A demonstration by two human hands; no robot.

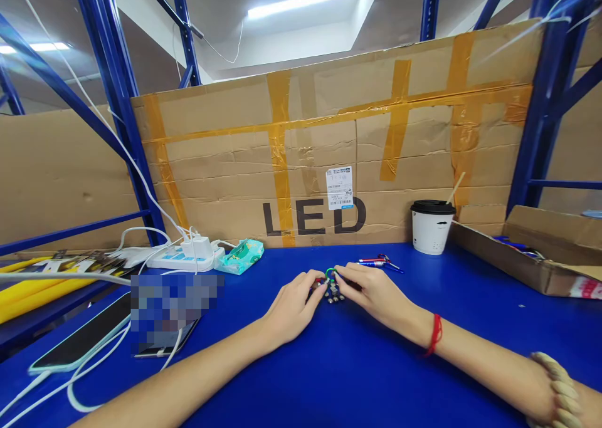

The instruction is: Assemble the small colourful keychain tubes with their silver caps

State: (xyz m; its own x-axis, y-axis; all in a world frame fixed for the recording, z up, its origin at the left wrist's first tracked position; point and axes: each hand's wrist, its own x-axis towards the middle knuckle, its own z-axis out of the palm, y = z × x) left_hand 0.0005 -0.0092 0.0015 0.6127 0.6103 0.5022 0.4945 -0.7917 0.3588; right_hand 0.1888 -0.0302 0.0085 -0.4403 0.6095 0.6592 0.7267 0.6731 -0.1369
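Both left hand (292,306) and right hand (379,293) are pinching a knobbly, green-looped cluster (334,294) toward the blue table's (338,371) far edge!

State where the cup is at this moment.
In the head view, the cup stands right of centre at the back of the table, just left of the open box and in front of the cardboard sheet.

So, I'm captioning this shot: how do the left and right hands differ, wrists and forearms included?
The right hand wears a red band at the wrist; the left hand has none there. The right forearm carries a thick beige band; the left forearm looks bare. Both hands have fingertips at a small dark cluster with a green loop.
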